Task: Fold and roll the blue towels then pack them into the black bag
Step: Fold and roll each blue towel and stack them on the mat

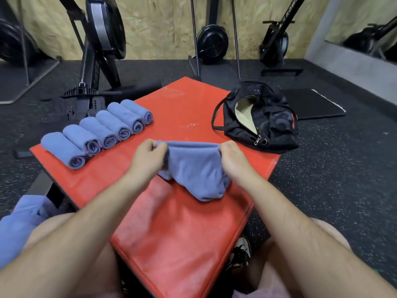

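Towel work stands at the fold stage. Left hand (148, 154) and right hand (233, 153) each pinch one end of the upper hem of a blue towel (197, 173), fingers curled round the cloth. The hem is stretched between them and the rest hangs bunched toward the red pad (182, 233). Whether it touches the pad cannot be confirmed.

Six rolled towels (96, 132) lie side by side in a row on the pad's far left part. The black bag (260, 119) sits unzipped at the far right corner, apparently overhanging the edge. No towel is visible inside it. Loose blue cloth (19, 222) lies at lower left, beside the person's thigh.

Probable faults:
- Skewed fold: the hanging part is crumpled. If it is laid down without being spread flat, the edges will likely misalign and the roll will come out uneven.
- Lost grip: a pinch on thin hem can slip and drop the towel off the pad.
- Disturbed row: a wide sweep of the left arm may knock the nearest rolls open.
- Bag shift: pressing rolls in may push the bag off the corner.
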A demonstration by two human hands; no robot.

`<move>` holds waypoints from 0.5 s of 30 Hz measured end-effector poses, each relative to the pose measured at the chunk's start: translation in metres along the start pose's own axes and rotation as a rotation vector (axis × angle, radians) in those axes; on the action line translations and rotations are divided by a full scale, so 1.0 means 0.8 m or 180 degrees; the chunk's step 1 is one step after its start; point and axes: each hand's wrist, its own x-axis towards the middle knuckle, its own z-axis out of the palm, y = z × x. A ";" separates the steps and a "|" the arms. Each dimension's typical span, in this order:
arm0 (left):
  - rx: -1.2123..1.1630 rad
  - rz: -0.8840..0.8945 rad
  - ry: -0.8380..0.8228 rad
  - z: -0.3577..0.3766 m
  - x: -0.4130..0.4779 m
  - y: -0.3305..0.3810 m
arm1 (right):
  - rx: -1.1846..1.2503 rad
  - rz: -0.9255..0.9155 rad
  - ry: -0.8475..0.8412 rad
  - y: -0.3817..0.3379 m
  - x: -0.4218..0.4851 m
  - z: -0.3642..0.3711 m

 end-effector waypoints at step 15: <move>0.1619 0.0377 -0.0893 0.020 0.029 -0.021 | -0.0190 0.1128 -0.0261 0.037 0.022 -0.012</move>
